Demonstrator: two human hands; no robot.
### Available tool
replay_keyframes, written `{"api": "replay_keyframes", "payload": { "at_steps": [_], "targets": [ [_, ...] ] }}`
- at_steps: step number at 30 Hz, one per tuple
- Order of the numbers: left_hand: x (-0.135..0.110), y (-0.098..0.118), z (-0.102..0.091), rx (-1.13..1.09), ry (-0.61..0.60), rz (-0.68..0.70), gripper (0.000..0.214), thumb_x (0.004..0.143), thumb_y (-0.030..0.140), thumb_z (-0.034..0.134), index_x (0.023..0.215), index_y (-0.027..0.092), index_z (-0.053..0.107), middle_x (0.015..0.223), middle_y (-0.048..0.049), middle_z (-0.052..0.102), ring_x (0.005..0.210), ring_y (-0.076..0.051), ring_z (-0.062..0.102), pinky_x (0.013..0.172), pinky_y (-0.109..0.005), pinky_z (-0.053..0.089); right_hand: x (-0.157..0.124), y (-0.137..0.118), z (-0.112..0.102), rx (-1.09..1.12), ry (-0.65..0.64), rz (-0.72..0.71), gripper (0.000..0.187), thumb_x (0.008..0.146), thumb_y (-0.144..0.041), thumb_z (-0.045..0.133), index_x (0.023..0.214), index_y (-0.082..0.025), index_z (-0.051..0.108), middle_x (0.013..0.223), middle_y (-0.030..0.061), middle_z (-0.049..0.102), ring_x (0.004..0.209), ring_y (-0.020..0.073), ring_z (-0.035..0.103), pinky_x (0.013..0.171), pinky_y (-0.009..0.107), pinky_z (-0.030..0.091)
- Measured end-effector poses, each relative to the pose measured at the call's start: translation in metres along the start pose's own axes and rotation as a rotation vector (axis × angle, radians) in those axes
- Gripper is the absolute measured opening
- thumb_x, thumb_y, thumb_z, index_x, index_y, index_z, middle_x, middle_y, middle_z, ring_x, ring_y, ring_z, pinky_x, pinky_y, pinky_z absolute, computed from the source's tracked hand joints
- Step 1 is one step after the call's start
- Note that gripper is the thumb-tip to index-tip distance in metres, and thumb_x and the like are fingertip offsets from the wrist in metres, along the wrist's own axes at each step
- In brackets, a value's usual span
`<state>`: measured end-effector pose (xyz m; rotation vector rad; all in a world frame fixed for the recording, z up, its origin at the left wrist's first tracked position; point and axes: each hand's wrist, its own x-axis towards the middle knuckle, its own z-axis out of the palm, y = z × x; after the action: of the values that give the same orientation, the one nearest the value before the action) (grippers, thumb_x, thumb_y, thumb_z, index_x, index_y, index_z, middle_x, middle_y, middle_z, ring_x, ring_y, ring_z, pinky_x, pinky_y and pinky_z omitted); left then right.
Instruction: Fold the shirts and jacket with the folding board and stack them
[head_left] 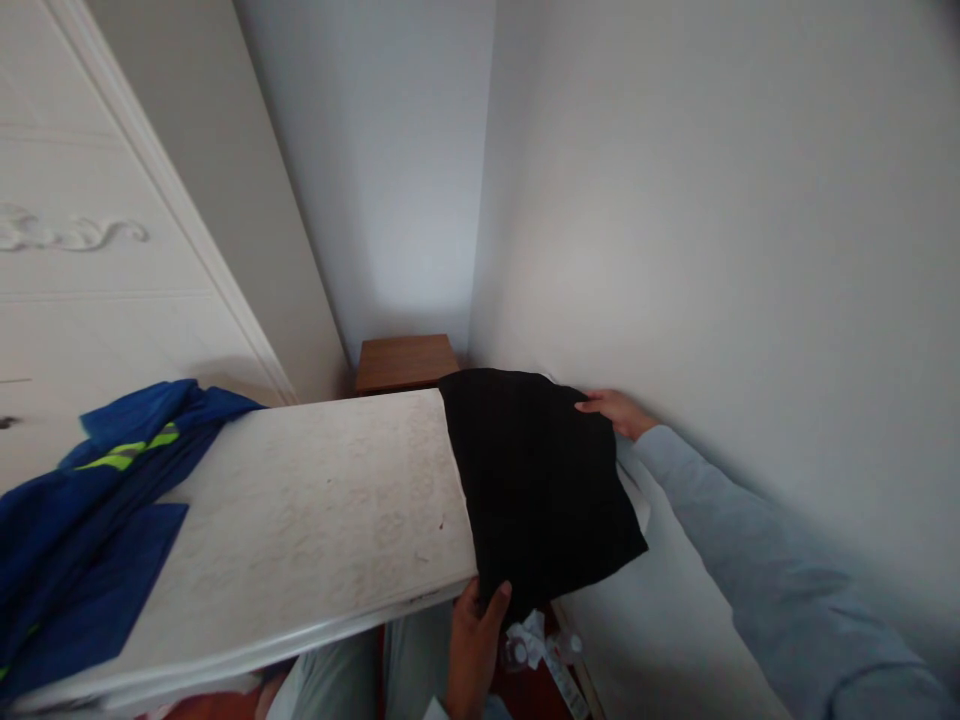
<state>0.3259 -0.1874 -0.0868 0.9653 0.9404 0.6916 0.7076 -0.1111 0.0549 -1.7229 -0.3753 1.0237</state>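
A black piece of cloth (540, 475) lies spread over the right end of the white-covered table (337, 490), its near right part reaching past the table's edge. My left hand (476, 640) pinches the cloth's near left corner between thumb and fingers. At the far right edge, my right hand (619, 412) grips the cloth, thumb and finger closed on its border. Something white (634, 495) shows under the cloth's right side; I cannot tell what it is.
Blue garments (120, 520) with a yellow-green and grey stripe lie at the table's left end. A brown wooden cabinet (405, 362) stands in the corner behind. A white wardrobe (97, 200) is at left, a wall (712, 220) at right. Clear bottles (516, 652) and crumpled tissue lie below.
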Motion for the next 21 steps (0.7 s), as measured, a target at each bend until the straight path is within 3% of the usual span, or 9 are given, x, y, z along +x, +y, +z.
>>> {"api": "replay_keyframes", "payload": {
  "at_steps": [2,4,8,10,14,18,21],
  "targets": [
    [0.001,0.001,0.001,-0.013,-0.006,-0.017,0.067,0.063,0.068,0.079,0.106,0.016,0.077,0.118,-0.0147,0.073,0.116,-0.035,0.065,0.106,-0.043,0.048,0.000,0.006,-0.006,-0.009,0.048,-0.208,0.037,0.070,-0.003,0.074,0.106,-0.008,0.072,0.097,0.0084,0.073,0.080,0.0132,0.066,0.096,0.032,0.051],
    [0.002,0.001,0.001,-0.031,-0.007,-0.033,0.068,0.060,0.068,0.081,0.105,0.016,0.078,0.117,-0.0149,0.074,0.116,-0.036,0.065,0.107,-0.044,0.047,-0.001,0.020,-0.013,-0.149,0.146,-0.319,0.037,0.071,-0.005,0.073,0.108,-0.009,0.071,0.101,0.0096,0.073,0.084,0.0148,0.066,0.095,0.032,0.052],
    [0.006,-0.002,-0.001,-0.046,0.021,-0.081,0.072,0.055,0.067,0.083,0.104,0.015,0.078,0.117,-0.0164,0.073,0.118,-0.038,0.064,0.110,-0.046,0.045,0.007,0.047,-0.018,-0.517,0.254,-0.275,0.029,0.071,-0.012,0.073,0.099,-0.007,0.071,0.095,0.0144,0.072,0.095,0.0235,0.067,0.093,0.034,0.053],
    [0.006,-0.002,-0.002,-0.054,0.012,-0.098,0.075,0.054,0.067,0.084,0.105,0.013,0.077,0.117,-0.0177,0.073,0.117,-0.038,0.064,0.111,-0.047,0.043,0.016,0.047,-0.013,-0.627,0.273,-0.289,0.032,0.071,-0.015,0.074,0.102,-0.005,0.070,0.105,0.0190,0.070,0.108,0.0288,0.064,0.100,0.038,0.049],
    [0.000,0.008,-0.001,-0.101,-0.059,-0.124,0.079,0.054,0.068,0.084,0.108,0.011,0.076,0.119,-0.0189,0.072,0.118,-0.037,0.064,0.110,-0.045,0.044,0.042,0.024,0.011,-0.860,0.269,-0.425,0.043,0.085,-0.024,0.064,0.124,-0.007,0.063,0.136,0.0220,0.057,0.132,0.0312,0.051,0.116,0.042,0.036],
    [-0.008,0.014,0.002,-0.106,-0.101,-0.163,0.079,0.057,0.072,0.082,0.108,0.012,0.078,0.116,-0.0175,0.073,0.118,-0.035,0.064,0.107,-0.042,0.046,0.073,0.002,0.050,-1.040,0.152,-0.584,0.051,0.096,-0.039,0.053,0.139,-0.012,0.054,0.145,0.0169,0.050,0.138,0.0261,0.046,0.120,0.039,0.033],
    [-0.007,0.002,0.002,-0.081,-0.136,-0.152,0.078,0.056,0.076,0.080,0.097,0.010,0.080,0.100,-0.0167,0.076,0.102,-0.034,0.069,0.095,-0.040,0.052,0.099,-0.001,0.078,-1.162,0.070,-0.658,0.056,0.099,-0.046,0.047,0.143,-0.011,0.050,0.150,0.0159,0.045,0.142,0.0244,0.041,0.122,0.037,0.031]
  ]
}}
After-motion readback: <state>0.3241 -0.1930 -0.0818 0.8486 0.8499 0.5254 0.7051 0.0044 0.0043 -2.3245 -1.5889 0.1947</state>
